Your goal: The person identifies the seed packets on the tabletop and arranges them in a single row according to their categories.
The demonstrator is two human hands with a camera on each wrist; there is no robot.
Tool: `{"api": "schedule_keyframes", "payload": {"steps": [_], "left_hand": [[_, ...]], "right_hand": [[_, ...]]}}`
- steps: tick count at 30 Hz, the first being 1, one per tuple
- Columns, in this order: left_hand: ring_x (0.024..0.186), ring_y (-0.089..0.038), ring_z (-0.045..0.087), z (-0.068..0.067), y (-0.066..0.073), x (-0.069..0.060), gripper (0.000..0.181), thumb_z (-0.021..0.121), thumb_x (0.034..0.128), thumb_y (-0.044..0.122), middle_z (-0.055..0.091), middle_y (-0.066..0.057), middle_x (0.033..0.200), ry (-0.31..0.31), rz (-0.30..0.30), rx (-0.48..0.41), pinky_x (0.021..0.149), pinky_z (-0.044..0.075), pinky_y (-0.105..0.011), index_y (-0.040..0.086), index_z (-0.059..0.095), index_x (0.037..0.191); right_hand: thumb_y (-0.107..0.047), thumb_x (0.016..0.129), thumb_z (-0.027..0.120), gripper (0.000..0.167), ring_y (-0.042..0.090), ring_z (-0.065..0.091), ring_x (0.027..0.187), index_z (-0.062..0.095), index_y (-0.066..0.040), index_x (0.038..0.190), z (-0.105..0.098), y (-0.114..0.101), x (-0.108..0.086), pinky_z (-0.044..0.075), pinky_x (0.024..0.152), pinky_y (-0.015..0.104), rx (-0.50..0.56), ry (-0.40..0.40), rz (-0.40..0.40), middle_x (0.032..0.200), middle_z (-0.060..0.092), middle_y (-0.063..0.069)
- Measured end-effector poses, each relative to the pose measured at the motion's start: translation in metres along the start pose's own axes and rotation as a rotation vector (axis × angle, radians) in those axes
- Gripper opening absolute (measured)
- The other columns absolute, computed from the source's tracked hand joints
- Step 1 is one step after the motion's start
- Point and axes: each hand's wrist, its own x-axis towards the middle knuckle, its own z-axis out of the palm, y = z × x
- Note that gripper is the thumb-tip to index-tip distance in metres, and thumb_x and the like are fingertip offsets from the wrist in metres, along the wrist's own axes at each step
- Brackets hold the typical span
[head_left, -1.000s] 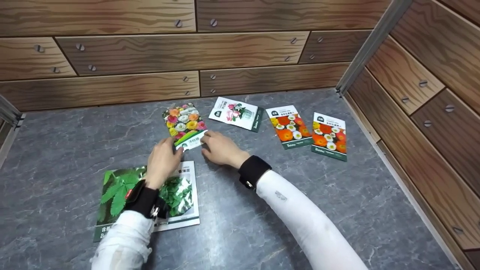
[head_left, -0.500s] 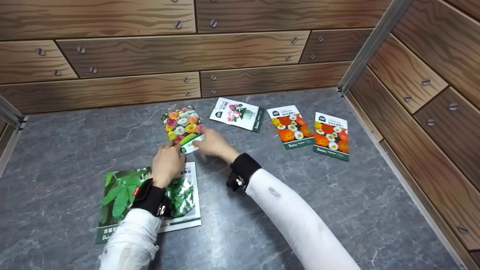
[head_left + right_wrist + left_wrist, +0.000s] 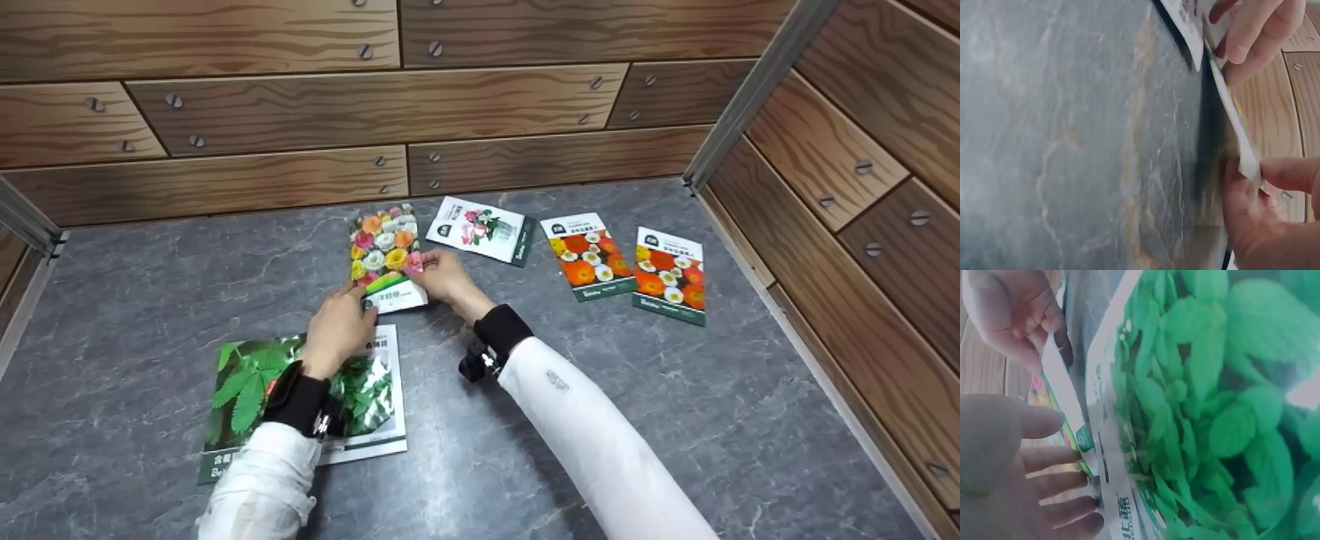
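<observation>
A flower seed packet (image 3: 386,251) with multicoloured blooms and a white lower band is tilted slightly off the grey surface. My right hand (image 3: 448,281) pinches its right edge between thumb and fingers, as the right wrist view shows. My left hand (image 3: 341,330) is at the packet's lower left corner. Its thumb and fingers (image 3: 1053,461) look fairly straight, with the tips at the packet's edge. Under the left wrist lie two larger green leaf packets, a mint-like one (image 3: 367,397) and a fern-leaved one (image 3: 251,390), partly hidden by the arm.
A pink-flower packet (image 3: 480,229) lies just right of the held one. Farther right are two orange-flower packets, one (image 3: 589,259) touching or nearly touching the other (image 3: 670,274). Wood-patterned walls (image 3: 285,176) bound the grey surface (image 3: 487,465) at back and right.
The flower packet has shifted slightly right and its white band shows more fully. My right hand has moved from the band's corner to the packet's right edge. Left hand moved little.
</observation>
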Motion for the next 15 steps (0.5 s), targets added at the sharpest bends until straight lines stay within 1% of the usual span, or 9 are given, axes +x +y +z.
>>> {"api": "schedule_keyframes", "payload": {"steps": [1, 3, 6, 8, 10, 11, 13, 15], "left_hand": [[0.149, -0.050, 0.044, 0.000, 0.000, 0.000, 0.053, 0.052, 0.1098, 0.020, 0.041, -0.032, 0.163, 0.024, 0.004, -0.033, 0.122, 0.042, -0.061, -0.005, 0.045, 0.156], [0.145, -0.049, 0.050, 0.000, 0.001, -0.001, 0.053, 0.052, 0.1091, 0.020, 0.046, -0.032, 0.159, 0.090, 0.008, -0.119, 0.121, 0.044, -0.060, -0.005, 0.045, 0.155], [0.136, -0.046, 0.058, 0.000, 0.005, -0.005, 0.052, 0.055, 0.1072, 0.017, 0.053, -0.030, 0.153, 0.212, 0.003, -0.294, 0.116, 0.050, -0.057, -0.005, 0.047, 0.153], [0.130, -0.042, 0.062, 0.000, 0.010, -0.012, 0.050, 0.055, 0.1071, 0.017, 0.057, -0.026, 0.149, 0.274, -0.014, -0.413, 0.111, 0.055, -0.052, -0.003, 0.049, 0.153], [0.122, -0.037, 0.067, 0.000, 0.014, -0.021, 0.048, 0.057, 0.1064, 0.016, 0.062, -0.023, 0.144, 0.335, -0.033, -0.507, 0.105, 0.059, -0.044, -0.001, 0.052, 0.151], [0.116, -0.035, 0.070, 0.000, 0.017, -0.026, 0.047, 0.058, 0.1063, 0.016, 0.064, -0.022, 0.140, 0.359, -0.043, -0.543, 0.099, 0.061, -0.038, 0.000, 0.053, 0.150], [0.100, -0.028, 0.072, 0.002, 0.022, -0.035, 0.046, 0.060, 0.1056, 0.016, 0.068, -0.020, 0.135, 0.384, -0.062, -0.613, 0.081, 0.061, -0.026, 0.002, 0.056, 0.149], [0.085, -0.018, 0.070, 0.005, 0.028, -0.044, 0.044, 0.062, 0.1046, 0.015, 0.071, -0.020, 0.130, 0.391, -0.069, -0.675, 0.063, 0.054, -0.018, 0.002, 0.058, 0.146]], "right_hand": [[-0.005, 0.095, 0.069, 0.033, 0.011, 0.057, 0.086, 0.063, 0.005, 0.126, -0.002, 0.001, -0.001, 0.045, 0.071, 0.016, 0.020, -0.002, -0.008, 0.100, 0.065, 0.006], [-0.003, 0.095, 0.067, 0.034, 0.009, 0.058, 0.083, 0.062, 0.005, 0.128, -0.006, 0.002, -0.003, 0.047, 0.070, 0.016, 0.066, -0.011, -0.026, 0.102, 0.069, 0.009], [-0.001, 0.095, 0.066, 0.035, 0.008, 0.060, 0.080, 0.061, 0.004, 0.130, -0.015, 0.003, -0.011, 0.050, 0.069, 0.016, 0.126, -0.020, -0.057, 0.110, 0.074, 0.015], [-0.001, 0.096, 0.066, 0.035, 0.007, 0.061, 0.077, 0.061, 0.003, 0.130, -0.023, 0.004, -0.019, 0.052, 0.066, 0.017, 0.163, -0.031, -0.075, 0.113, 0.076, 0.018], [0.000, 0.095, 0.066, 0.035, 0.006, 0.063, 0.075, 0.060, 0.003, 0.130, -0.031, 0.007, -0.030, 0.054, 0.066, 0.018, 0.203, -0.048, -0.102, 0.113, 0.076, 0.020], [0.001, 0.096, 0.066, 0.034, 0.006, 0.064, 0.074, 0.060, 0.004, 0.129, -0.034, 0.009, -0.036, 0.055, 0.066, 0.019, 0.223, -0.058, -0.118, 0.113, 0.077, 0.022], [0.002, 0.096, 0.065, 0.035, 0.006, 0.068, 0.077, 0.059, 0.004, 0.130, -0.042, 0.012, -0.050, 0.058, 0.070, 0.021, 0.252, -0.082, -0.148, 0.116, 0.076, 0.025], [0.002, 0.096, 0.065, 0.036, 0.007, 0.070, 0.081, 0.057, 0.005, 0.131, -0.048, 0.017, -0.065, 0.061, 0.075, 0.022, 0.260, -0.108, -0.178, 0.119, 0.075, 0.028]]}}
